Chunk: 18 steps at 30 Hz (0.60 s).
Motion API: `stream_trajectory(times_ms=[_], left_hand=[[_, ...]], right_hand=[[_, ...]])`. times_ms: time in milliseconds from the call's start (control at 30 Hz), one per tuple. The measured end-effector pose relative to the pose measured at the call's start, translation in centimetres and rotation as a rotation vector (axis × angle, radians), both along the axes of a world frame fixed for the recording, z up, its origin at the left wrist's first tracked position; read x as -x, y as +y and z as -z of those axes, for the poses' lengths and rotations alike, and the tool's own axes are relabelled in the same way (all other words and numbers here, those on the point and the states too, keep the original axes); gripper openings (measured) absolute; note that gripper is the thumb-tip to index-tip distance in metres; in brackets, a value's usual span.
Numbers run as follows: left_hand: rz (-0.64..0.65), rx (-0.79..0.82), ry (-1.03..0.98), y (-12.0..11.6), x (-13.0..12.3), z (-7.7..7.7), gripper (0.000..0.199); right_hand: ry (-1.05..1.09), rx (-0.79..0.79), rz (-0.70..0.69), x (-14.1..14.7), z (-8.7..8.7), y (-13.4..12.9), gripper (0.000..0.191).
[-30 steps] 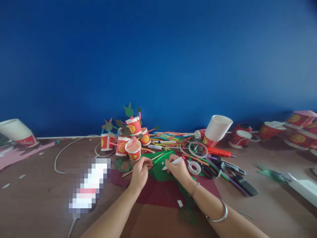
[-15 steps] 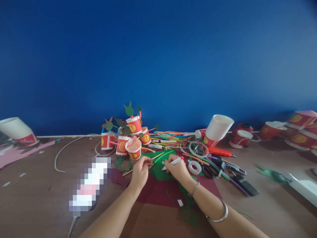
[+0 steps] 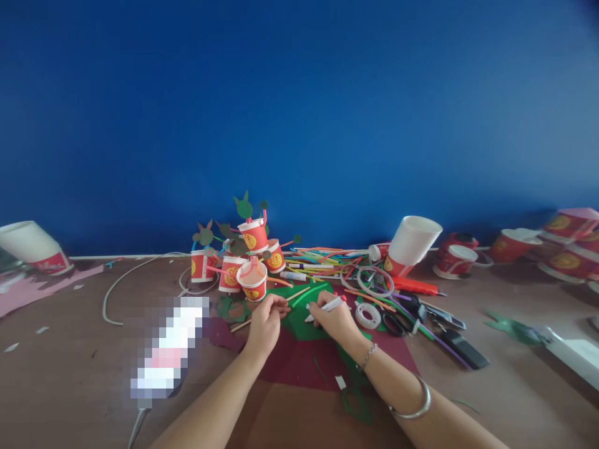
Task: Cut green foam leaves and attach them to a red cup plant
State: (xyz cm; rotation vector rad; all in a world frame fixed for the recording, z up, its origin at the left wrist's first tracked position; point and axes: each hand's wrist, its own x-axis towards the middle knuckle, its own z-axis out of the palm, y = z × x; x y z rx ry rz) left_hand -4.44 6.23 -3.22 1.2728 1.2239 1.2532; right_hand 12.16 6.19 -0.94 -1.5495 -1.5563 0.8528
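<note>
The left hand (image 3: 267, 324) covered the middle of the stick (image 3: 298, 294); the right hand (image 3: 337, 321) covered part of the marker (image 3: 333, 304). Pixelation masked the device (image 3: 169, 349). The right frame edge cropped the blurred cups (image 3: 565, 262).

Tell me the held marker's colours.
The marker is white with a red end; see the head view.

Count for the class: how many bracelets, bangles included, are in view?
2: a chain bracelet just behind the right hand, and a smooth silver bangle farther up that arm. Any beyond the frame's lower edge would be hidden.
</note>
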Motion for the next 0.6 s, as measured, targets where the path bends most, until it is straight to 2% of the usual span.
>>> stream_trajectory(times_ms=[300, 600], left_hand=[[0.008, 0.001, -0.009, -0.02, 0.05, 0.06, 0.018], [-0.001, 0.005, -0.011, -0.15, -0.02, -0.38, 0.019]], right_hand=[[0.079, -0.010, 0.031, -0.17, 0.34, 0.23, 0.020], [0.020, -0.011, 0.028, 0.01, -0.02, 0.06, 0.023]])
